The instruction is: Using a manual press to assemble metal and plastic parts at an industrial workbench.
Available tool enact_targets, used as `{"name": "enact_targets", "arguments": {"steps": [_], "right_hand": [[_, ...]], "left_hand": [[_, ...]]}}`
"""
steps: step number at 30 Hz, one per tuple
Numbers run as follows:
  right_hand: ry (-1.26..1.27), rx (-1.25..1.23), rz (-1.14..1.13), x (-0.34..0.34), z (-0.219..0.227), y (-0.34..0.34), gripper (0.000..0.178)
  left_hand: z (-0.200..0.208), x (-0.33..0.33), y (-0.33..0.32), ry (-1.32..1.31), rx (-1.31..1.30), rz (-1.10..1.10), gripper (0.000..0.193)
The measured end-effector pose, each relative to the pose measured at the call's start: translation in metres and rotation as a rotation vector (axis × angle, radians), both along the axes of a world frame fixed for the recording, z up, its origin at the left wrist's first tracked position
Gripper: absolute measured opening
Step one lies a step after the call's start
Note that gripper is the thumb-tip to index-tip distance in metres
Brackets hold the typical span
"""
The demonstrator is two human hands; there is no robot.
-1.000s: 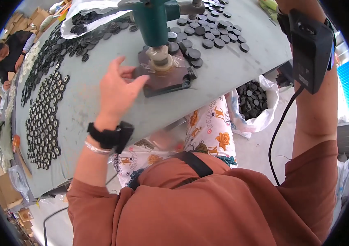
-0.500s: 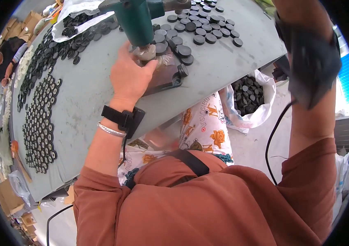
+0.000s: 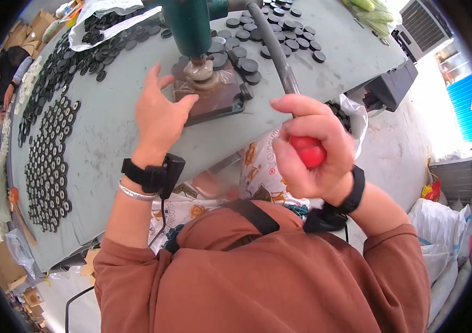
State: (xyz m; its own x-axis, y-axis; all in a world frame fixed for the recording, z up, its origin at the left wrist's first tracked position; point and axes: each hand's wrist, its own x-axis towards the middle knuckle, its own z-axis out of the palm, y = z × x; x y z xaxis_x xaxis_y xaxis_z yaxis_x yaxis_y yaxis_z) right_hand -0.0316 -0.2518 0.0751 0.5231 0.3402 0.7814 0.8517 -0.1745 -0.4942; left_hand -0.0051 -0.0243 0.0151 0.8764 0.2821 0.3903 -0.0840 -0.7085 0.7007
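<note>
Now the right hand had come down into view with the grey metal lever, its fingers curled round the red ball knob. The left hand had drawn back from the green metal press, leaving the plunger clear; its fingers were spread, empty, beside the brown base plate, thumb contact unclear. One press, one lever and one knob showed; flat round black discs lay across the table by the dozen, too many to count.
</note>
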Motion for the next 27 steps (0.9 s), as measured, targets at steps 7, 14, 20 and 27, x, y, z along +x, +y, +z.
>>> {"name": "enact_targets", "arguments": {"steps": [7, 14, 20, 27], "right_hand": [[-0.259, -0.088, 0.144, 0.021, 0.026, 0.0, 0.017], [-0.732, -0.71, -0.739, 0.057, 0.129, -0.001, 0.011], [-0.74, -0.414, -0.468, 0.136, 0.143, 0.019, 0.01], [0.105, 0.205, -0.488, 0.13, 0.032, 0.022, 0.012]], "left_hand": [[-0.008, -0.01, 0.014, 0.019, 0.072, -0.001, 0.063], [0.0, -0.002, 0.001, 0.005, 0.178, -0.079, 0.043], [0.0, -0.004, -0.006, 0.035, 0.237, -0.087, 0.041], [-0.008, -0.008, 0.032, 0.045, 0.201, -0.033, 0.038]]}}
